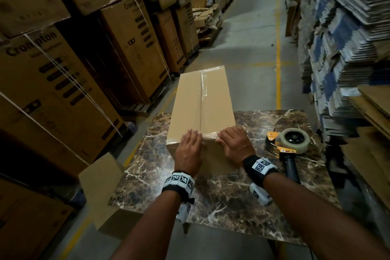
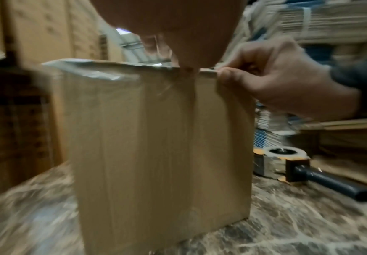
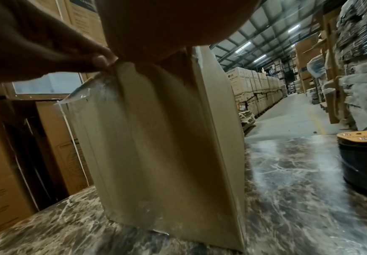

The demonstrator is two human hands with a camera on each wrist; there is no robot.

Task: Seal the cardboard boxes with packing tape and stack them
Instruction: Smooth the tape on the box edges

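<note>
A plain cardboard box (image 1: 202,101) lies lengthwise on the marble table (image 1: 232,196). Clear packing tape (image 1: 202,91) runs along its top seam and folds over the near edge. My left hand (image 1: 188,145) lies flat on the near top, straight fingers pressing beside the tape. My right hand (image 1: 234,143) has curled fingers on the near top edge. In the left wrist view its thumb (image 2: 221,75) pinches that edge of the box (image 2: 156,138). A loose, wrinkled bit of tape (image 3: 84,91) sticks out on the near face. The tape dispenser (image 1: 289,143) lies on the table to the right.
Tall stacks of large printed cartons (image 1: 52,80) line the left. Piles of flattened cardboard (image 1: 348,38) fill the right. A smaller brown box (image 1: 99,186) sits beside the table's left front corner. A concrete aisle (image 1: 253,38) with yellow lines runs ahead.
</note>
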